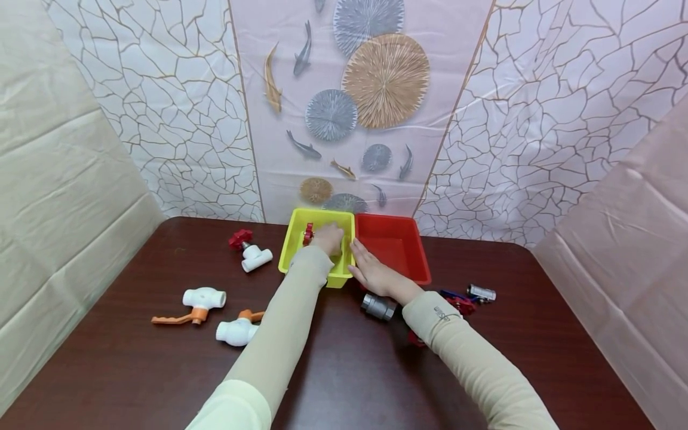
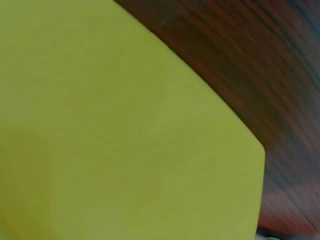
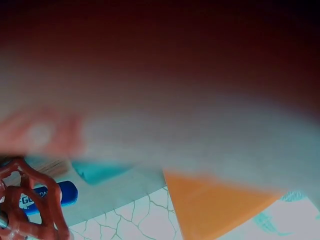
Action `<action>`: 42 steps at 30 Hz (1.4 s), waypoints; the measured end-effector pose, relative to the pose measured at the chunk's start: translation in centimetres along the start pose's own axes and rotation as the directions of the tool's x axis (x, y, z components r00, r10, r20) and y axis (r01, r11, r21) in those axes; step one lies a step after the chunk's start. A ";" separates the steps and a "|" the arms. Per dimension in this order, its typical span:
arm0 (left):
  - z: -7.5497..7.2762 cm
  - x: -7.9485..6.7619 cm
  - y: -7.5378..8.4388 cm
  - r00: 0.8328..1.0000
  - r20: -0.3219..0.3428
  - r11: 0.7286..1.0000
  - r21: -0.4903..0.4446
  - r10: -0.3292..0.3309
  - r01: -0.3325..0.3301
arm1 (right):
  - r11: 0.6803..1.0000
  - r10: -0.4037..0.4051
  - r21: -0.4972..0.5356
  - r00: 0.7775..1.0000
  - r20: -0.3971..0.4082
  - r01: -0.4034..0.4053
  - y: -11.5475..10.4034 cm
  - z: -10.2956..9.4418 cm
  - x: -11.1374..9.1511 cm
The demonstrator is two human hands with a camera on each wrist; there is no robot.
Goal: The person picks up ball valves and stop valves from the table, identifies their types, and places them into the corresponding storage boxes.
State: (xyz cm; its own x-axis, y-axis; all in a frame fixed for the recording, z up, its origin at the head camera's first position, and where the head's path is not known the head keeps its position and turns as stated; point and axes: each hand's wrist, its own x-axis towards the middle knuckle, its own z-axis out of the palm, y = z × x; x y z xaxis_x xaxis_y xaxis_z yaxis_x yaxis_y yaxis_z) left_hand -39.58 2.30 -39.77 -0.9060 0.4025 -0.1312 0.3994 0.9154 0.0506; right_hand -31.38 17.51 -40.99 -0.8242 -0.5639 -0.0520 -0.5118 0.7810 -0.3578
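My left hand (image 1: pixel 329 237) reaches down into the yellow bin (image 1: pixel 291 242), its fingers bent downward. Beside it in the bin stands a red handwheel (image 1: pixel 309 234) on edge; the back of the hand covers whatever lies under the palm, and I cannot tell whether the fingers hold it. Yellow plastic (image 2: pixel 150 125) fills most of the left wrist view. My right hand (image 1: pixel 371 269) lies with straight fingers along the seam between the yellow bin and the red bin (image 1: pixel 421 254). Just below that hand is a metal threaded fitting (image 1: pixel 378 307).
Left on the brown table (image 1: pixel 188 370) are a white tee valve (image 1: pixel 257 258) with a red wheel and two white ball valves (image 1: pixel 204 297) with orange levers. By the right sleeve lie a small metal valve (image 1: pixel 482 293) and red handwheels, one a red handwheel (image 3: pixel 30 200) seen close.
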 end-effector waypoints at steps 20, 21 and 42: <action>0.4 -0.5 -0.2 1.000 0.012 1.000 -0.015 0.003 -0.003 | 0.999 0.039 0.008 0.999 0.035 -0.039 -0.2 -0.2 -0.1; 0.4 -0.6 -0.3 1.000 0.013 1.000 -0.020 0.000 0.001 | 0.999 0.040 0.008 0.999 0.033 -0.040 -0.2 -0.2 -0.1; -0.7 -3.1 -1.9 0.993 -0.055 0.994 -0.002 0.109 -0.109 | 0.999 0.037 0.016 0.999 0.025 -0.037 0.3 -0.1 0.4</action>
State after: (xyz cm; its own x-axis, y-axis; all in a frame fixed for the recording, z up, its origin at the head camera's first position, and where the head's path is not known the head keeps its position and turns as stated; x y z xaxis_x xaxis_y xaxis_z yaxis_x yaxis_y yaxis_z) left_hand -37.66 -0.72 -38.81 -0.8634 0.4996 -0.0705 0.4956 0.8660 0.0669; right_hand -31.92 17.55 -41.01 -0.8361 -0.5414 -0.0885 -0.4768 0.7970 -0.3708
